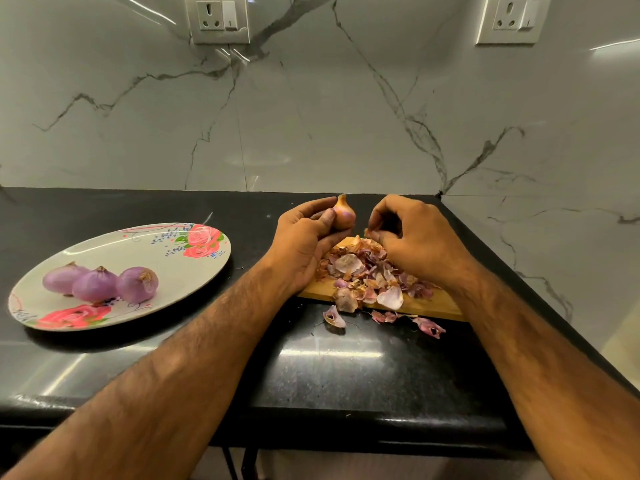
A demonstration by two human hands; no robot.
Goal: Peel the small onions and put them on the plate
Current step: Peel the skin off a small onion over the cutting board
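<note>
My left hand (304,237) grips a small onion (344,214) with orange-brown skin still on it, held upright above the far end of a wooden board (436,306). Just to its right, my right hand (412,233) has its fingers curled and pinches a scrap of onion peel (371,233) over the board. A heap of peels (367,275) covers the board. On the left, an oval flowered plate (180,268) carries three peeled purple onions (100,282) side by side near its front left.
A few loose peels (334,317) lie on the black countertop (346,368) in front of the board. The marble wall stands close behind and to the right, where the counter's corner ends. Two wall sockets (218,17) sit high above.
</note>
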